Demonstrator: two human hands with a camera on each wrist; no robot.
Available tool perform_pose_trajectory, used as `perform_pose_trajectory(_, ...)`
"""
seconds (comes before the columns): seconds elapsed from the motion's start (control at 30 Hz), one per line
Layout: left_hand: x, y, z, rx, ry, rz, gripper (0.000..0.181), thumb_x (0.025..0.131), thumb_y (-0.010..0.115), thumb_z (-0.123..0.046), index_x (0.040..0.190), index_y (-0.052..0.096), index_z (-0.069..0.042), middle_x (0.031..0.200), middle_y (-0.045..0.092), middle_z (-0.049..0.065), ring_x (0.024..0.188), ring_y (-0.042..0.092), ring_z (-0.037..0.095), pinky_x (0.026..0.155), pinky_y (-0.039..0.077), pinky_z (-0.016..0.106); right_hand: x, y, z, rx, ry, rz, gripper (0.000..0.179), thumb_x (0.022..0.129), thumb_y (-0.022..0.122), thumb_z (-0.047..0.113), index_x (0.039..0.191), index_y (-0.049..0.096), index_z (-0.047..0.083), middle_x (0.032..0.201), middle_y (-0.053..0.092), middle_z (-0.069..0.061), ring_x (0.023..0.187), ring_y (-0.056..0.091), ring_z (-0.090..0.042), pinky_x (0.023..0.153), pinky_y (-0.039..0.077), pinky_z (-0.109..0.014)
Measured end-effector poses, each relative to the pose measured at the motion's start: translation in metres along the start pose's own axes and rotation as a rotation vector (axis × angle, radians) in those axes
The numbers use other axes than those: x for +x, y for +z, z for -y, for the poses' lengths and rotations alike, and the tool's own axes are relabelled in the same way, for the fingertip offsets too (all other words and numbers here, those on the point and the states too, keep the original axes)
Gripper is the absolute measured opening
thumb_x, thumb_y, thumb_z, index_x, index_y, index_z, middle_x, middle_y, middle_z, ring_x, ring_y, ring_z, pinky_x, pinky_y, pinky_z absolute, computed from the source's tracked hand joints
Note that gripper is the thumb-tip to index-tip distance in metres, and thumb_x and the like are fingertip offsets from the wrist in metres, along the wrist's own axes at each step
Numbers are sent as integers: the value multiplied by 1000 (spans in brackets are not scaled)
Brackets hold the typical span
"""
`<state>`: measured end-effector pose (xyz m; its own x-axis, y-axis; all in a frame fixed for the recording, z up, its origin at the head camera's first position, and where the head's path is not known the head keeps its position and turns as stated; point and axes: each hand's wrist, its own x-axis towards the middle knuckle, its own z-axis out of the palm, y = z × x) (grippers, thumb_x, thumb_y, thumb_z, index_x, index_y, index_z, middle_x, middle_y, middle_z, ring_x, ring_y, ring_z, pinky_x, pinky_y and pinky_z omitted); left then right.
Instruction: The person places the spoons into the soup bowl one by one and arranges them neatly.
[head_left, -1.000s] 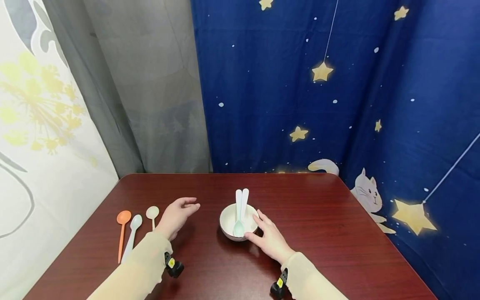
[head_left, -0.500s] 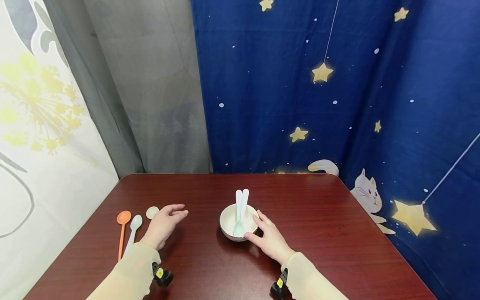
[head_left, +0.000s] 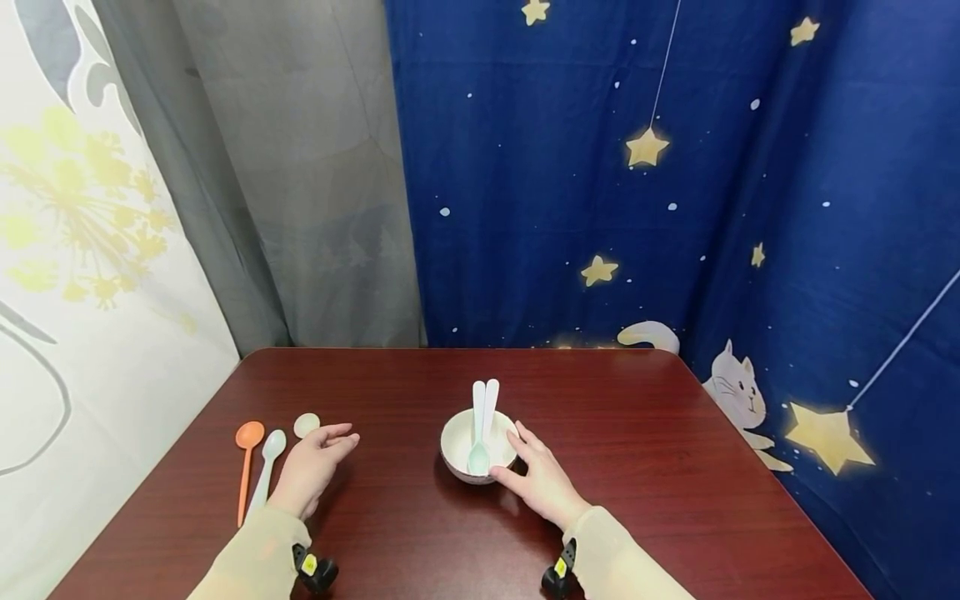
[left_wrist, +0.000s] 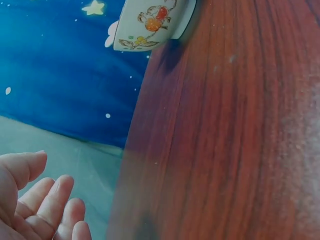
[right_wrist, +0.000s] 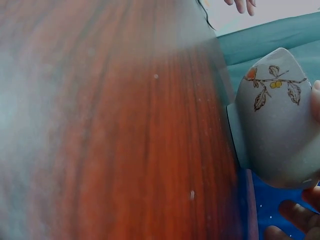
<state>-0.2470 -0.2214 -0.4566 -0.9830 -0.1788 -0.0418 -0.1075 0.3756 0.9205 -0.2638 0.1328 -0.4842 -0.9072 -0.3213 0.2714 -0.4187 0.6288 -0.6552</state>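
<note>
A white bowl (head_left: 454,442) stands near the middle of the table, with printed fruit and leaves on its outside in the wrist views. Two spoons lean in it: one has a mint-green head (head_left: 478,458), and the other shows mainly its white handle (head_left: 491,402). My right hand (head_left: 543,482) holds the bowl's right side, thumb at the front and fingers along the rim. My left hand (head_left: 309,468) hovers over the table to the left, fingers loosely extended and holding nothing. Nearest it is a cream spoon (head_left: 306,425), its handle hidden by the hand.
Left of the left hand lie a pale blue spoon (head_left: 274,445) and an orange spoon (head_left: 249,435), side by side. The dark red wooden table (head_left: 585,392) ends at grey and blue curtains (head_left: 525,208) behind it.
My left hand has drawn back left and nearer to me, from beside the cream spoon to over its handle. The right hand and the bowl have stayed in place.
</note>
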Motion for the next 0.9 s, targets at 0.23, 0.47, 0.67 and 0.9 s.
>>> perform_pose_trajectory(0.23,-6,-4,15,-39,-22,-59,59,94,61,-39,137,48,-2,125,59,19,123,48,35,102,39,51,-1,1,-1,1,0,0,76,86,67,51,141,47,1,151,33,-18,137,32,-39,108,31,-53)
perform_pose_trajectory(0.47,-7,-10,24,30,-25,-169,50,95,61,-31,132,52,1,117,64,18,111,56,28,71,47,19,0,2,-2,12,-9,-5,77,86,67,50,140,47,0,151,33,-18,137,31,-39,107,31,-53)
perform_pose_trajectory(0.67,-9,-13,28,51,-48,-264,52,94,62,-35,129,54,3,113,62,19,105,57,29,67,45,15,0,2,-1,14,-9,-6,76,86,68,49,140,47,0,151,33,-19,136,32,-40,107,31,-53)
perform_pose_trajectory(0.9,-6,-12,32,86,-68,-362,49,94,60,-33,124,56,5,109,64,23,101,59,33,74,46,30,0,1,0,17,-4,-9,75,85,68,49,140,47,1,151,34,-17,137,32,-39,108,32,-53)
